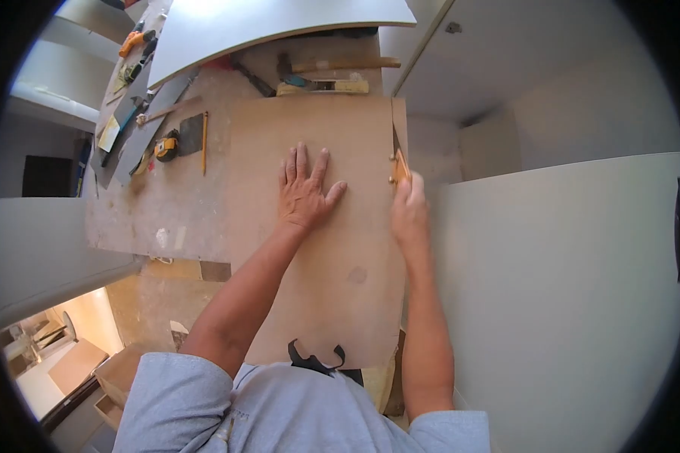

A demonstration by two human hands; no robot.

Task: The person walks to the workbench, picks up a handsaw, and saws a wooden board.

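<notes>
A large brown board (317, 302) lies flat on the workbench and reaches back from my body. My left hand (304, 192) rests palm down on its middle, fingers spread, holding nothing. At the board's right edge, my right hand (410, 215) is closed round the wooden handle of a handsaw (402, 167). Two small brass-coloured fasteners show on the handle. A dark sliver of the blade is visible by a narrow strip (400, 113) along that edge; most of the blade is hidden.
Left of the board lie a tape measure (166, 146), a pencil (204, 143) and several tools on the workbench (193, 204). A hammer (344, 65) lies beyond the far edge, under a white panel (279, 19). Another pale panel (559, 279) stands close on the right.
</notes>
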